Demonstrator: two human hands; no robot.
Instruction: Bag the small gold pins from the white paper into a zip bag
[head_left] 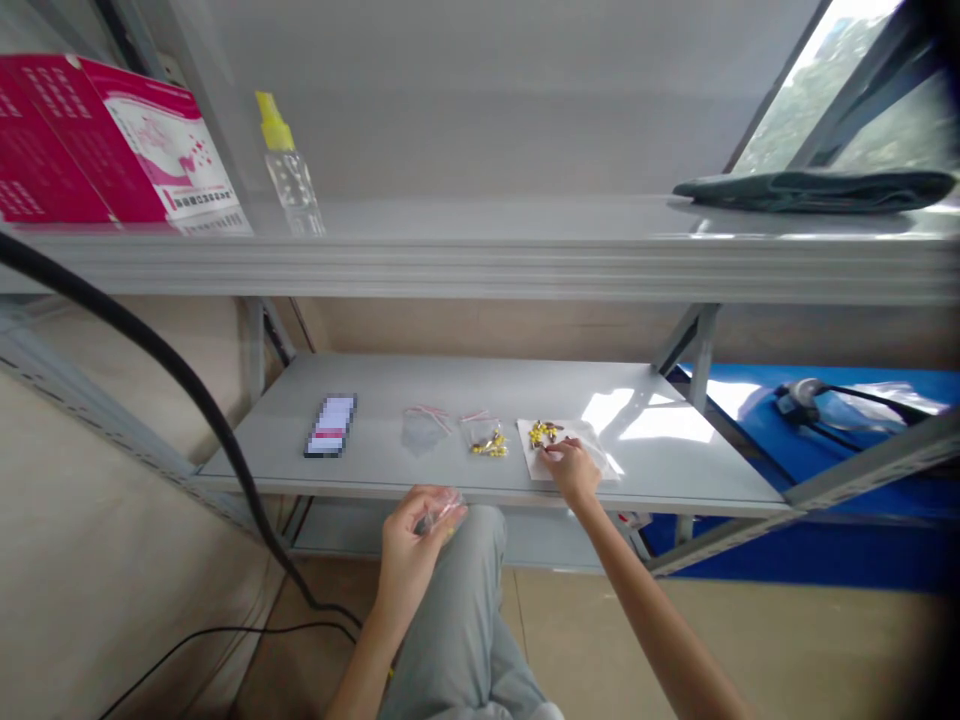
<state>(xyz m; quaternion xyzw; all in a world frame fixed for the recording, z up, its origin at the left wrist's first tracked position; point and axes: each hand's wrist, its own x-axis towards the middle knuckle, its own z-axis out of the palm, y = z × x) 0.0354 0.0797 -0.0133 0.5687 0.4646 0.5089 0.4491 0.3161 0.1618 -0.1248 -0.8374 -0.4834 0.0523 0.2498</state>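
My left hand (414, 540) is held in front of the grey shelf's front edge, its fingers closed on a small clear zip bag (442, 512). My right hand (571, 468) reaches onto the lower shelf (660, 470) and its fingertips touch a pile of small yellow parts (543, 433) lying on a white sheet (570, 462). To the left of the pile lies a clear bag with yellow parts inside (487, 438), and further left an empty clear bag (423, 424).
A phone (331, 425) lies on the shelf's left part. The upper shelf (480, 262) carries a pink box (105, 150), a spray bottle (289, 170) and a dark folded cloth (814, 190). A black cable (187, 390) hangs at left. Blue surface (825, 440) at right.
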